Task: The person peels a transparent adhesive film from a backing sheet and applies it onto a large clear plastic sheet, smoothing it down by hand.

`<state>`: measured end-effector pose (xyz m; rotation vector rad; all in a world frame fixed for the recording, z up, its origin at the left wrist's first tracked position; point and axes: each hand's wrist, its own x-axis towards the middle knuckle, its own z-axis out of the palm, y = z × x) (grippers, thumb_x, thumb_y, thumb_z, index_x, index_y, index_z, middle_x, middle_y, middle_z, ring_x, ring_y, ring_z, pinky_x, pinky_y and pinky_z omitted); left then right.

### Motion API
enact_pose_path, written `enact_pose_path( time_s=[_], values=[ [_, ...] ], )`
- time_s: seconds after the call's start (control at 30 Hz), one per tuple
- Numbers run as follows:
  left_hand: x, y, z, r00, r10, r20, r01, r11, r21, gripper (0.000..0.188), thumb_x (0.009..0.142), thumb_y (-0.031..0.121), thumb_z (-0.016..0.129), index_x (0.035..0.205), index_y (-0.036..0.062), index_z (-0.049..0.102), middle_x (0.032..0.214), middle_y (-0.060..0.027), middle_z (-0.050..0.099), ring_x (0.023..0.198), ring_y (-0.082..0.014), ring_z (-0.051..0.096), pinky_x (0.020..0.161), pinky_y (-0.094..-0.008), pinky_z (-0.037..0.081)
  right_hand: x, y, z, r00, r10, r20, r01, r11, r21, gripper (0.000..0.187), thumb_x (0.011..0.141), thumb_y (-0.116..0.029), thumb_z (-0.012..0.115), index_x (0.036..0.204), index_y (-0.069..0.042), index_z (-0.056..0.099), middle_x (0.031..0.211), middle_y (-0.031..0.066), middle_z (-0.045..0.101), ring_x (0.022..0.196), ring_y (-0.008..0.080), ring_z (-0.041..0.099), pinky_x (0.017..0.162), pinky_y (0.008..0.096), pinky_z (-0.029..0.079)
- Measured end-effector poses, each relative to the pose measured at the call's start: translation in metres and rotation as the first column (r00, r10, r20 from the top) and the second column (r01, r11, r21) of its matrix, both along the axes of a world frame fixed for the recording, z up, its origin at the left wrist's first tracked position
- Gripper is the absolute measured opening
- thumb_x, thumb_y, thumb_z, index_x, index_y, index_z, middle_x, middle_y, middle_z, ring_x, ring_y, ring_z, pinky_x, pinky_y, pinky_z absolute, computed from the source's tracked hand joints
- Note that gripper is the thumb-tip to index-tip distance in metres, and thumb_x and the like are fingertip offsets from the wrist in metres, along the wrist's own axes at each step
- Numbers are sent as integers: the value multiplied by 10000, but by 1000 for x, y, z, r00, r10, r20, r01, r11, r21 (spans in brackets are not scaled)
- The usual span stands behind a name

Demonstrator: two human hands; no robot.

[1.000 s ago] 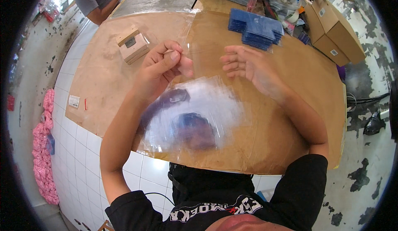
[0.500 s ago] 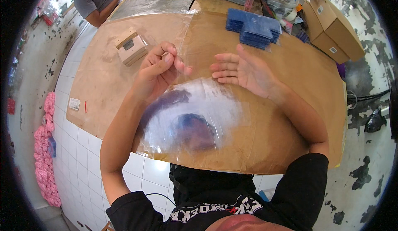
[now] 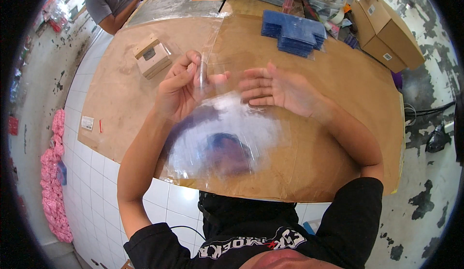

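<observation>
Head view: left hand [image 3: 180, 89] raised over the brown-covered table [image 3: 367, 100], thumb pressed against the index finger, pinching a clear film [image 3: 203, 73]; the film's glossy streak shows at the fingertips, its far edges too transparent to trace. Right hand [image 3: 284, 91] is held opposite, palm turned inward, fingers extended and slightly parted, slightly blurred; no grip visible. Film lies mainly on the left hand's side of the gap between the two; whether it reaches the right fingertips, cannot tell. Clear sheets [image 3: 270, 136] lie overlapped and glossy below both hands, near the table's front edge. Blue stack [image 3: 292, 31], stepped in outline, sits beyond the right hand. Pale box [image 3: 153, 62] rests beyond the left hand, dark patch on its face. Cardboard box [image 3: 386, 32] stands at far right; co-worker in grey sleeve [image 3: 102, 9], far left.
</observation>
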<state>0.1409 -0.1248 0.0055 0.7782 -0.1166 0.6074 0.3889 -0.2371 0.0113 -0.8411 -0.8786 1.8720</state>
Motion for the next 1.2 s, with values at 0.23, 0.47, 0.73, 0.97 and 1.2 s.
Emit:
enact_pose_path(
  time_s=[0.23, 0.47, 0.73, 0.97, 1.2],
  values=[
    [2, -6, 2, 994, 76, -75, -80, 995, -53, 178, 927, 129, 534, 1090, 69, 494, 773, -37, 579, 890, -265, 651, 1074, -521, 324, 4, -4, 3, 1000, 23, -10, -22, 995, 97, 519, 969, -374, 465, 1318, 5, 408, 996, 102, 625, 871, 192, 647, 829, 346, 519],
    [2, -2, 4, 885, 324, -335, -306, 946, 108, 119, 952, 150, 499, 1031, 67, 530, 836, -45, 622, 839, -222, 665, 948, -422, 480, 8, 0, 7, 909, -252, 333, 193, 961, 200, 271, 929, -241, 588, 1085, -21, 602, 812, 19, 623, 594, 77, 607, 548, 223, 517],
    [6, -3, 6, 785, 504, -359, -451, 863, 226, 194, 964, 241, 515, 963, 51, 547, 849, -96, 640, 772, -216, 664, 734, -338, 543, 17, 9, -12, 815, -475, 332, 374, 868, 325, 224, 940, -208, 574, 1040, -12, 616, 780, 31, 626, 553, 71, 587, 540, 216, 518],
    [8, -11, 6, 764, 485, -426, -363, 869, 337, 233, 912, 219, 615, 1030, 25, 563, 843, -62, 636, 733, -145, 641, 659, -263, 532, 10, 5, -15, 811, -475, 340, 373, 869, 325, 229, 935, -240, 587, 1013, -28, 624, 786, 21, 645, 559, 76, 596, 509, 189, 450],
    [11, -17, 8, 639, 552, -536, -327, 825, 461, 202, 847, 150, 697, 952, -12, 640, 742, -46, 638, 633, -98, 610, 564, -211, 506, 1, 0, -6, 801, -456, 389, 331, 878, 346, 195, 938, -212, 581, 960, -19, 599, 794, 39, 645, 584, 92, 602, 546, 203, 478]
  ],
)
